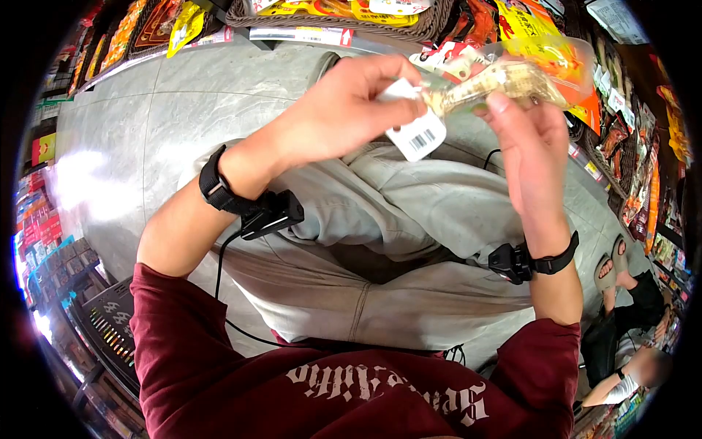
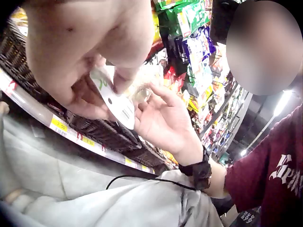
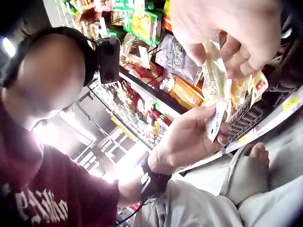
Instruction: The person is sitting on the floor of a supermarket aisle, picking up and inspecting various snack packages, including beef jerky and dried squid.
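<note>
A clear packet (image 1: pixel 512 82) with pale yellow contents stretches between my two hands over my lap. My left hand (image 1: pixel 347 110) pinches its gathered end, where a white barcode tag (image 1: pixel 418 137) hangs. In the left wrist view, the tag (image 2: pixel 118 106) lies along the left fingers (image 2: pixel 83 97). My right hand (image 1: pixel 530 150) holds the fuller end of the packet between thumb and fingers. From the right wrist view, the packet (image 3: pixel 211 80) runs down from the right hand (image 3: pixel 232 33) to the tag (image 3: pixel 215 124) at the left hand (image 3: pixel 187 137).
Shelves with wicker baskets (image 1: pixel 431 31) of snack packets stand in front, edged by a price strip (image 1: pixel 307 36). Bagged snacks (image 1: pixel 618 139) line the right side. Another person (image 1: pixel 621 344) is low at the right. A black crate (image 1: pixel 110 322) sits at the left on the tiled floor (image 1: pixel 110 234).
</note>
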A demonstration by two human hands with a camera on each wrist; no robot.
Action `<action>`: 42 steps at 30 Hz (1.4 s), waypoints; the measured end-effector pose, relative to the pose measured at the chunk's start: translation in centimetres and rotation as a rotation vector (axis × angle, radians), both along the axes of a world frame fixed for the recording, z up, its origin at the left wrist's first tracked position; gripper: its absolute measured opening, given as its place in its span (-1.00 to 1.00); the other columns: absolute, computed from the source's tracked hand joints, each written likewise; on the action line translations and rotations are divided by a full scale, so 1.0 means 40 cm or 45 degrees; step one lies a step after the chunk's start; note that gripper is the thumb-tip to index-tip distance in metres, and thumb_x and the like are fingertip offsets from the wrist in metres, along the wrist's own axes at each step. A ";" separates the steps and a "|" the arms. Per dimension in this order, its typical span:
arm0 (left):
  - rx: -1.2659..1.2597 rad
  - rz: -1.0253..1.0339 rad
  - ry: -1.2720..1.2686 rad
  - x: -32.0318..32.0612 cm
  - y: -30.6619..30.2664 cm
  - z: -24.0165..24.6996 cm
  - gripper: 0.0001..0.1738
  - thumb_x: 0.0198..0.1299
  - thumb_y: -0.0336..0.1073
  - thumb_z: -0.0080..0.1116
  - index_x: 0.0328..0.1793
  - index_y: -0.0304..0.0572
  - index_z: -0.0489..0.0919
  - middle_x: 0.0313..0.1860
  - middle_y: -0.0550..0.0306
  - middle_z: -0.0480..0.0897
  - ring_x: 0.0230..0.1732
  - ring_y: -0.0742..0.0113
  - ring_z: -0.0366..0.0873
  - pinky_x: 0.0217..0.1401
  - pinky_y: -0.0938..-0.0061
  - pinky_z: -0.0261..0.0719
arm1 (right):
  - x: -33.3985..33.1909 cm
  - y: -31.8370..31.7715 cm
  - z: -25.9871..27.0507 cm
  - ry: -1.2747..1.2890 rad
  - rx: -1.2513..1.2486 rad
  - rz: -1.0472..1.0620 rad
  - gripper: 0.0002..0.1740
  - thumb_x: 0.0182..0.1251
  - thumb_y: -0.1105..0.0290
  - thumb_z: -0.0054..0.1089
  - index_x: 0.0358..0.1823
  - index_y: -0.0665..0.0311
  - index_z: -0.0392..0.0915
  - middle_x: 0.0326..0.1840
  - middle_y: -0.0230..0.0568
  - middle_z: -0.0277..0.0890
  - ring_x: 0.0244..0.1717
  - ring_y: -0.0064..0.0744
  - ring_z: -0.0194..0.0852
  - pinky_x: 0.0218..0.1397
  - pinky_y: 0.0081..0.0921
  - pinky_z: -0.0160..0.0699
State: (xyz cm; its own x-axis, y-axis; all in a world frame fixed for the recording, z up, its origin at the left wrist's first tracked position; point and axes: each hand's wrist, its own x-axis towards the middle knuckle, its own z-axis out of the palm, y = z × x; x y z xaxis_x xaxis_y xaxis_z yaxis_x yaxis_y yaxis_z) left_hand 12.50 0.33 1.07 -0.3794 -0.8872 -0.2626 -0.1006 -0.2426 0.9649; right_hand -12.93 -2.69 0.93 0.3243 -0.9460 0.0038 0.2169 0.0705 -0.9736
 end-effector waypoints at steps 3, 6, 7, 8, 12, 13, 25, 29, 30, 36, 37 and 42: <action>-0.127 0.176 -0.066 0.011 -0.009 0.024 -0.75 0.53 -0.28 0.29 0.21 -0.21 0.63 -0.05 0.30 0.76 0.00 0.60 0.65 0.14 0.59 0.57 | -0.010 -0.016 0.014 -0.189 0.055 -0.129 -0.58 0.56 0.51 0.27 0.39 0.34 0.52 0.24 -0.17 0.71 0.18 -0.33 0.73 0.23 -0.33 0.69; -0.107 0.373 0.056 0.006 -0.007 0.027 -0.70 0.51 -0.27 0.30 0.26 -0.22 0.63 0.02 0.25 0.77 0.02 0.55 0.67 0.17 0.54 0.58 | -0.032 -0.039 0.019 -0.242 0.087 -0.108 -0.57 0.60 0.34 0.26 0.40 0.29 0.49 0.27 -0.21 0.69 0.17 -0.33 0.73 0.24 -0.28 0.67; -0.108 0.489 0.138 0.002 -0.005 0.030 -0.69 0.50 -0.28 0.30 0.27 -0.23 0.63 0.03 0.23 0.77 0.03 0.53 0.68 0.17 0.54 0.58 | -0.035 -0.044 0.017 -0.317 0.138 -0.138 -0.56 0.61 0.29 0.26 0.41 0.26 0.48 0.29 -0.23 0.68 0.18 -0.32 0.72 0.23 -0.27 0.66; -0.153 0.534 0.134 0.000 -0.005 0.035 -0.65 0.50 -0.29 0.30 0.31 -0.25 0.62 0.06 0.20 0.78 0.05 0.52 0.69 0.19 0.54 0.58 | -0.033 -0.043 0.021 -0.318 0.139 -0.137 -0.56 0.61 0.29 0.26 0.41 0.26 0.48 0.29 -0.23 0.68 0.18 -0.32 0.72 0.23 -0.27 0.66; -0.315 0.700 0.160 -0.009 0.050 0.052 -0.66 0.51 -0.38 0.28 0.33 -0.27 0.58 0.09 0.21 0.76 0.06 0.52 0.68 0.19 0.55 0.60 | -0.026 -0.033 0.020 -0.160 0.179 -0.150 -0.55 0.64 0.18 0.23 0.40 0.23 0.47 0.30 -0.25 0.67 0.19 -0.32 0.72 0.19 -0.30 0.65; -0.355 0.729 0.165 -0.013 0.088 0.057 -0.66 0.51 -0.40 0.27 0.34 -0.27 0.58 0.09 0.21 0.75 0.06 0.52 0.68 0.19 0.55 0.61 | -0.025 -0.031 0.015 -0.100 0.195 -0.157 -0.54 0.65 0.15 0.22 0.40 0.23 0.46 0.27 -0.25 0.68 0.19 -0.33 0.73 0.18 -0.32 0.65; -0.544 0.886 0.113 -0.017 0.133 0.089 -0.77 0.56 -0.45 0.20 0.26 -0.23 0.53 0.05 0.24 0.71 -0.12 0.57 0.63 -0.13 0.60 0.67 | -0.027 -0.022 0.020 0.121 0.196 0.211 -0.58 0.69 0.16 0.14 0.25 0.35 0.68 0.15 -0.24 0.75 0.10 -0.51 0.70 0.18 -0.48 0.62; -0.547 0.831 0.067 -0.040 0.144 0.128 -0.84 0.55 -0.43 0.24 0.16 -0.21 0.55 -0.08 0.27 0.70 -0.21 0.58 0.62 -0.17 0.61 0.64 | -0.002 0.001 0.023 0.182 0.152 0.347 -0.62 0.66 0.24 0.22 0.27 0.35 0.66 0.14 -0.33 0.73 0.10 -0.63 0.64 0.18 -0.55 0.59; -0.546 0.831 0.066 -0.034 0.143 0.114 -0.84 0.55 -0.43 0.24 0.16 -0.21 0.55 -0.08 0.27 0.70 -0.21 0.58 0.62 -0.17 0.61 0.64 | 0.003 0.006 0.025 0.192 0.143 0.359 -0.66 0.64 0.31 0.25 0.27 0.36 0.65 0.12 -0.36 0.72 0.10 -0.67 0.62 0.18 -0.56 0.59; -0.608 0.708 0.051 -0.032 0.146 0.079 -0.85 0.50 -0.42 0.34 0.06 -0.20 0.57 -0.15 0.27 0.71 -0.24 0.63 0.60 -0.17 0.64 0.60 | 0.012 0.020 0.005 0.217 0.204 0.439 -0.71 0.66 0.36 0.25 0.24 0.38 0.63 0.07 -0.36 0.72 0.07 -0.67 0.62 0.15 -0.58 0.60; -0.604 0.695 0.063 -0.036 0.148 0.079 -0.85 0.50 -0.41 0.35 0.05 -0.20 0.57 -0.15 0.27 0.71 -0.23 0.65 0.60 -0.17 0.65 0.59 | 0.013 0.021 -0.002 0.209 0.198 0.447 -0.71 0.66 0.36 0.24 0.25 0.38 0.63 0.05 -0.36 0.72 0.07 -0.66 0.63 0.14 -0.58 0.61; -0.563 0.672 0.074 -0.039 0.154 0.083 -0.85 0.50 -0.40 0.35 0.03 -0.21 0.58 -0.18 0.31 0.71 -0.21 0.68 0.60 -0.17 0.68 0.58 | 0.013 0.022 -0.006 0.197 0.220 0.466 -0.72 0.67 0.37 0.24 0.24 0.38 0.62 0.05 -0.34 0.72 0.05 -0.64 0.63 0.13 -0.57 0.62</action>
